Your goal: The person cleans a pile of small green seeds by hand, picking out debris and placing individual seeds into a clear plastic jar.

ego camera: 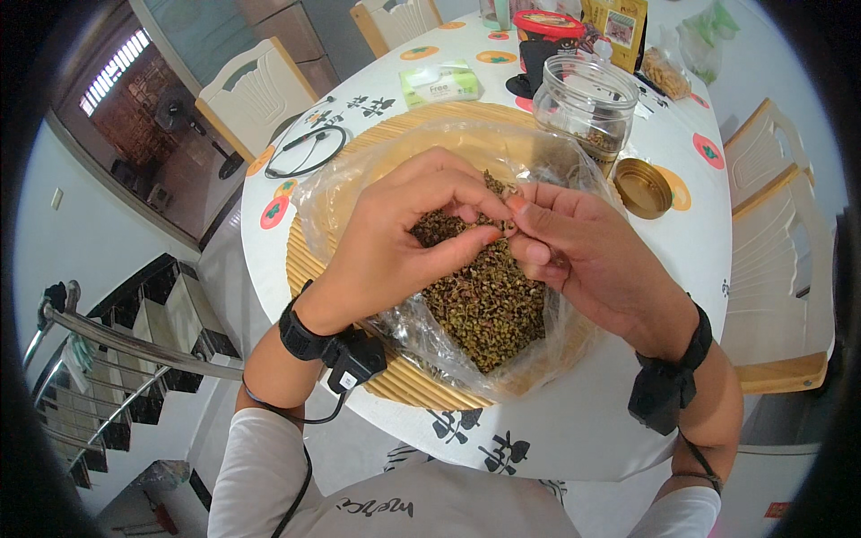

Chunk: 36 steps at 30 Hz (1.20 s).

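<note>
Dried greenish-brown peppercorn-like husks with stems (pixel 488 309) lie heaped in a clear plastic bag (pixel 437 343), spread open on a round woven bamboo tray (pixel 403 376). Above the heap my left hand (pixel 410 228) and my right hand (pixel 578 249) meet at the fingertips. Both pinch a small sprig of the husks (pixel 509 218) between thumb and fingers; the fingers partly hide it. Behind my right hand stands an open clear jar (pixel 585 101) with some husks low inside. Its gold-coloured lid (pixel 644 189) lies inner side up beside it.
A tissue pack (pixel 438 84) and a coiled black cable (pixel 306 151) lie on the round table's patterned cloth. At the back stand a red-lidded tub (pixel 548 24) and a yellow pouch (pixel 613 30). Chairs (pixel 259 97) surround the table; a stair railing (pixel 141 346) is at left.
</note>
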Motion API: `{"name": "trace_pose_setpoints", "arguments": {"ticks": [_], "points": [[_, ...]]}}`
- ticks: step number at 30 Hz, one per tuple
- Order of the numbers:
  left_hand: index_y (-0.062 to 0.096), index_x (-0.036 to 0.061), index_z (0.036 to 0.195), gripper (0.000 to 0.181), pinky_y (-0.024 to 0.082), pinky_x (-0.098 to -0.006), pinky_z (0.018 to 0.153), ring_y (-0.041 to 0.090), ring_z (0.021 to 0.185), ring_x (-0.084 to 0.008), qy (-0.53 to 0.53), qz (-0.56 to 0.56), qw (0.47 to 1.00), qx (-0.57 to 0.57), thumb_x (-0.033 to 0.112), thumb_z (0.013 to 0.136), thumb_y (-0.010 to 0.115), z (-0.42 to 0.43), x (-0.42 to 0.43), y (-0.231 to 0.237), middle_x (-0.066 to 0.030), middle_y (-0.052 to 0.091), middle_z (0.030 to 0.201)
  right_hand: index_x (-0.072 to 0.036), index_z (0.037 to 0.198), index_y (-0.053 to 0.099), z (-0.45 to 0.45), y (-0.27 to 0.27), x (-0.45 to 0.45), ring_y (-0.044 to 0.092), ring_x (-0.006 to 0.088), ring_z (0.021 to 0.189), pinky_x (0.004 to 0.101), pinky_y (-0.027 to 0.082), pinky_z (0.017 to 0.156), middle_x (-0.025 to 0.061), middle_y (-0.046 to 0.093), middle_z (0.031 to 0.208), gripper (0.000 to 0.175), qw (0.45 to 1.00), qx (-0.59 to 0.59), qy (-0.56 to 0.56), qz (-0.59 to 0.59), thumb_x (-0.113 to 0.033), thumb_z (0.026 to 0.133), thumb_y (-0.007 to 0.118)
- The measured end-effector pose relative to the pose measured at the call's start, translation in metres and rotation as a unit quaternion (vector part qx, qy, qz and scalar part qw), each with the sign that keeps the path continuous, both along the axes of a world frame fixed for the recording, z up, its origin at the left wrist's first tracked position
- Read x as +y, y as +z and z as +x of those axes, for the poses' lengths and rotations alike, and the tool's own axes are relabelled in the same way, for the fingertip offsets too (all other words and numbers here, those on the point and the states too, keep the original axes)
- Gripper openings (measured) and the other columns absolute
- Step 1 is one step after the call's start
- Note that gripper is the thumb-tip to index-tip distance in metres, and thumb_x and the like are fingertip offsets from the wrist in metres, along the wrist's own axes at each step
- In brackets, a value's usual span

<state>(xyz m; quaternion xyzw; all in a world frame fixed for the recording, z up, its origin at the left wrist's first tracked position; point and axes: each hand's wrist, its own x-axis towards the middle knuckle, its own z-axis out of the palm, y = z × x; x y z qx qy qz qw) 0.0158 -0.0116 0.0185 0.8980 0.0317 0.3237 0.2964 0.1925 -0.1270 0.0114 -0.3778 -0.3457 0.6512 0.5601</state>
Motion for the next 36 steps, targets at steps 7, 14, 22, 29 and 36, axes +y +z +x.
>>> {"name": "trace_pose_setpoints", "arguments": {"ticks": [7, 14, 22, 29, 36], "points": [[0.063, 0.0017, 0.098, 0.015, 0.046, -0.0252, 0.082, 0.057, 0.090, -0.0106, 0.008, -0.120, 0.993, 0.020, 0.002, 0.084, 0.066, -0.001, -0.001, -0.006, -0.0040, 0.058, 0.099, -0.004, 0.093, 0.056, -0.004, 0.003, 0.000, 0.044, 0.0035, 0.060, 0.0173, 0.033, 0.052, -0.0015, 0.052, 0.075, 0.012, 0.999, -0.030, -0.024, 0.014, -0.015, 0.095, 0.053], [0.060, 0.0006, 0.106, 0.018, 0.047, -0.0186, 0.073, 0.058, 0.083, -0.0035, -0.022, -0.303, 0.953, -0.002, 0.006, 0.089, 0.063, 0.000, 0.002, -0.012, 0.0002, 0.062, 0.094, -0.003, 0.100, 0.055, -0.001, 0.002, -0.001, 0.047, 0.0048, 0.062, 0.0173, 0.035, 0.053, 0.0031, 0.056, 0.089, 0.012, 0.999, -0.013, -0.008, 0.037, -0.012, 0.093, 0.051], [0.058, 0.0004, 0.107, 0.018, 0.047, -0.0188, 0.074, 0.058, 0.082, -0.0041, -0.032, -0.404, 0.914, -0.019, 0.007, 0.091, 0.062, 0.001, 0.001, -0.009, 0.0002, 0.062, 0.093, -0.003, 0.108, 0.054, 0.000, 0.003, 0.001, 0.051, 0.0086, 0.070, 0.0203, 0.042, 0.060, 0.0052, 0.056, 0.094, 0.025, 0.998, 0.032, -0.004, 0.051, -0.024, 0.095, 0.053], [0.056, 0.0031, 0.104, 0.015, 0.047, -0.0221, 0.073, 0.057, 0.078, -0.0084, -0.031, -0.441, 0.897, -0.009, 0.015, 0.094, 0.060, 0.002, 0.003, -0.009, -0.0012, 0.060, 0.091, -0.003, 0.106, 0.054, 0.004, -0.004, 0.004, 0.050, 0.0086, 0.067, 0.0200, 0.042, 0.059, 0.0032, 0.056, 0.085, 0.031, 0.998, 0.054, -0.015, 0.037, -0.033, 0.099, 0.047], [0.055, 0.0031, 0.105, 0.015, 0.047, -0.0223, 0.073, 0.057, 0.078, -0.0088, -0.044, -0.458, 0.888, -0.020, 0.014, 0.094, 0.059, 0.001, 0.004, -0.009, -0.0013, 0.060, 0.091, -0.003, 0.108, 0.054, 0.003, 0.000, 0.003, 0.048, 0.0081, 0.063, 0.0197, 0.038, 0.055, 0.0022, 0.054, 0.083, 0.024, 0.999, 0.038, -0.015, 0.034, -0.023, 0.099, 0.045]]}}
